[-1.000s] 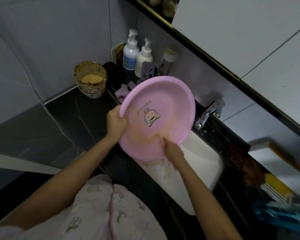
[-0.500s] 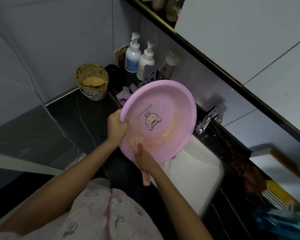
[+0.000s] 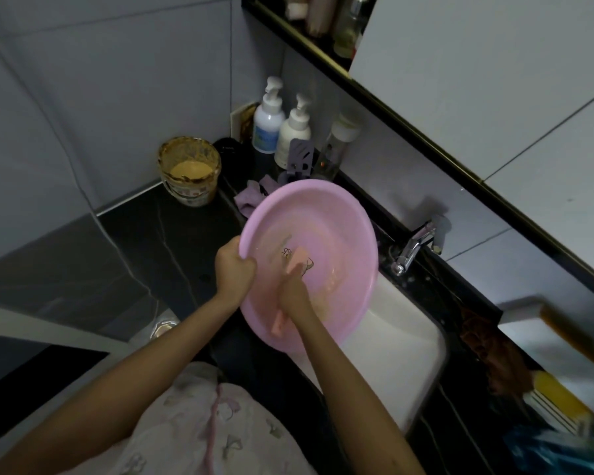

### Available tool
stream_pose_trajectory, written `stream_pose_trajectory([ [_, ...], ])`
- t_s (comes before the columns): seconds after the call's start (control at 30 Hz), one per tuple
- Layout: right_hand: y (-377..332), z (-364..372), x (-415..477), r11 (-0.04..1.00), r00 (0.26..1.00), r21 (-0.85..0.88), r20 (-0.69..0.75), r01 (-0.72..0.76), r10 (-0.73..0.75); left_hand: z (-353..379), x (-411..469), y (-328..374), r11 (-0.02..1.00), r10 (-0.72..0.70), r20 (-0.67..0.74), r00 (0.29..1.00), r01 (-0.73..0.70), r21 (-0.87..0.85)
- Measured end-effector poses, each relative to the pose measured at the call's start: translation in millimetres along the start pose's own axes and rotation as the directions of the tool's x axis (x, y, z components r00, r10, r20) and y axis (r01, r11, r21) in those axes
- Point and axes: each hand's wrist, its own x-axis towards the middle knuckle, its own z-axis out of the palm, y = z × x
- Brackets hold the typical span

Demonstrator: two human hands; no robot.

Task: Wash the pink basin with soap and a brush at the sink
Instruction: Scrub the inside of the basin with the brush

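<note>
The pink basin (image 3: 336, 214) is tilted over the left end of the white sink (image 3: 402, 344), its inside facing me. Brownish smears coat its lower inside. My left hand (image 3: 234, 265) grips the basin's left rim. My right hand (image 3: 294, 293) holds a pink brush (image 3: 297, 262) inside the basin; the brush head covers most of the cartoon print at the basin's middle, and its handle end sticks out below my wrist.
A chrome faucet (image 3: 413, 248) stands behind the sink. Two pump bottles (image 3: 269, 118) and a clear jar sit in the corner, with a purple cloth (image 3: 251, 197) below them. A grimy tub (image 3: 190, 174) of tan paste stands on the black counter (image 3: 158, 241).
The basin has tipped lower toward the sink. My right hand has moved up from the lower rim to the middle, bringing the brush head over the cartoon print.
</note>
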Motion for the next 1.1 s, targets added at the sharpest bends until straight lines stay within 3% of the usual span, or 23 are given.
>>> stream_pose_trajectory([
  [0.13, -19.9, -1.4, -0.8, 0.967, 0.969, -0.077, 0.049, 0.244, -0.241, -0.9, -0.5, 1.6, 1.0, -0.008, -0.011, 1.0, 0.008, 0.014],
  [0.2, -13.7, -21.1, 15.0, 0.981, 0.984, -0.108, -0.059, 0.161, -0.168, -1.4, 0.1, 2.2, 1.0, 0.018, 0.014, 1.0, -0.019, 0.017],
  [0.27, 2.1, -35.3, 21.4, 0.995, 0.992, -0.099, -0.125, -0.014, 0.002, -2.2, -0.3, 3.6, 0.999, 0.038, 0.024, 0.999, -0.039, 0.034],
  [0.37, 19.5, -17.6, 2.2, 0.989, 0.994, -0.101, -0.051, -0.106, 0.101, -2.1, 0.9, 1.6, 0.998, 0.039, 0.013, 0.999, -0.04, 0.047],
  [0.5, -2.0, 6.9, -5.2, 0.967, 0.984, -0.199, 0.104, 0.162, -0.143, -1.2, 0.1, 3.6, 0.998, 0.027, -0.001, 1.0, -0.026, 0.061],
  [0.57, -12.3, -3.8, 1.6, 0.958, 0.975, -0.187, 0.084, 0.219, -0.206, -2.6, 0.1, 2.8, 0.998, 0.014, 0.011, 1.0, -0.015, 0.06],
  [0.67, -10.0, -32.9, 24.6, 0.949, 0.999, -0.314, -0.035, 0.012, -0.024, -3.9, 2.8, 2.8, 0.997, 0.022, 0.042, 0.999, -0.024, 0.068],
  [0.77, -4.4, -40.8, 3.8, 0.783, 0.981, -0.62, 0.111, -0.056, 0.159, -3.7, 4.4, 3.6, 0.998, 0.006, 0.051, 0.999, -0.01, 0.064],
  [0.8, -5.1, -36.1, -6.0, 0.819, 0.963, -0.57, 0.183, -0.061, 0.199, -2.9, 4.5, 2.8, 0.998, 0.001, 0.048, 0.999, -0.004, 0.06],
  [0.83, -8.8, -28.6, -20.5, 0.899, 0.958, -0.434, 0.228, -0.061, 0.175, -2.8, 4.4, 1.1, 0.998, 0.0, 0.041, 0.999, -0.002, 0.057],
  [0.9, -22.7, -11.7, -30.3, 0.949, 0.963, -0.311, 0.268, 0.051, 0.036, -2.4, 3.1, 0.8, 0.998, 0.015, 0.027, 1.0, -0.016, 0.058],
  [1.0, -38.4, 3.7, -18.4, 0.949, 0.975, -0.239, 0.136, 0.205, -0.176, -2.1, 2.0, 1.4, 0.997, 0.03, 0.0, 1.0, -0.03, 0.069],
  [1.1, -34.7, -21.1, 10.9, 0.932, 0.972, -0.304, -0.066, 0.197, -0.227, -3.6, 3.0, 2.5, 0.999, -0.004, 0.037, 0.999, 0.002, 0.05],
])
